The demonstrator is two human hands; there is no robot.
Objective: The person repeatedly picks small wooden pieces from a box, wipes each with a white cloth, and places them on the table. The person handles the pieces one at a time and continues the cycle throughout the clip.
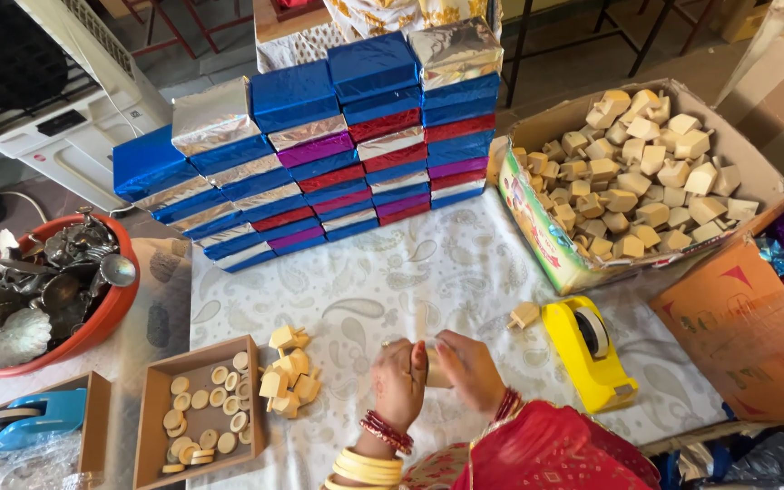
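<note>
Both hands grip one wooden piece.
Left hand (399, 381) and right hand (469, 367) close around the wooden piece (437, 367) near the table's (465, 272) front edge, steadying it.

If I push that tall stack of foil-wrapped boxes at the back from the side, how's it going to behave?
The stack of foil-wrapped boxes would probably slide apart in layers rather than move as one: the shiny foil looks slippery. Its columns already sit stepped and uneven, so the tallest column, on the right, may topple. The boxes look flat and stiff, so each should keep its shape.
</note>
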